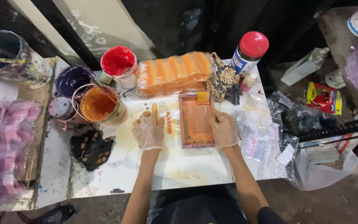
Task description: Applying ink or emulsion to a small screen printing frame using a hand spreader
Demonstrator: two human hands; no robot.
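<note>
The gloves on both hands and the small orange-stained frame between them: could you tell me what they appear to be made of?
The gloves on the left hand and right hand look like thin, clear disposable plastic: skin shows through and the film wrinkles and shines. The frame seems to be wood, judging by its thick, flat, matte rails, though orange ink covers most of the surface, so I cannot be sure.

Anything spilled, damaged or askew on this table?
Mostly mess: orange smears stain the white tabletop beside the small printing frame, paint crusts the orange tub, and clear packets lie scattered by the right hand. Nothing has tipped.
</note>
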